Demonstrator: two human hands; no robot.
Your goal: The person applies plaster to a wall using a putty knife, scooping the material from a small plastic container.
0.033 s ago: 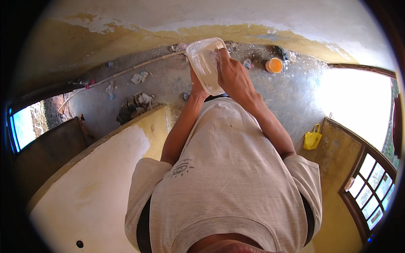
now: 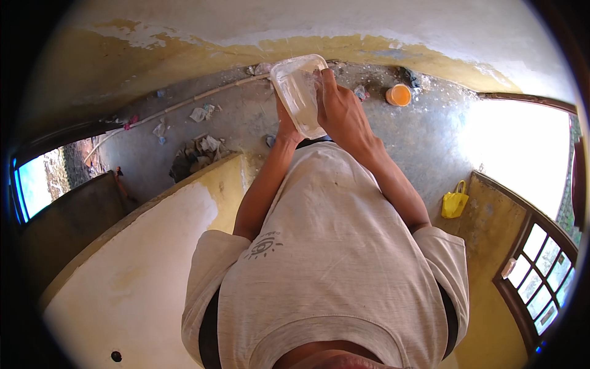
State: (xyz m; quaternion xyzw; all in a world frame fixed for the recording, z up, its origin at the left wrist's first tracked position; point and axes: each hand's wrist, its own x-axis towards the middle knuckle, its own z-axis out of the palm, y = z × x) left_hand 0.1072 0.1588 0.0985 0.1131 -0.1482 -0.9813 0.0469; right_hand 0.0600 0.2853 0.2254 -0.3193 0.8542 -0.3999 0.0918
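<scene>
A clear rectangular plastic tub (image 2: 294, 101), smeared with whitish residue inside, is held tilted out in front of my body. My left hand (image 2: 286, 126) grips it from its left side and underneath, with most of its fingers hidden behind the tub. Over the tub's right rim, my right hand (image 2: 341, 111) has its fingers closed and reaching into the tub. Whatever those fingers hold, if anything, is hidden by the hand.
An orange-filled round tub (image 2: 399, 95) stands on the floor near the wall (image 2: 344, 46) with peeling paint. A long pole (image 2: 184, 103) and crumpled scraps (image 2: 200, 154) lie at left. The low wall (image 2: 153, 240) is close on my left; a yellow bag (image 2: 455, 202) is at right.
</scene>
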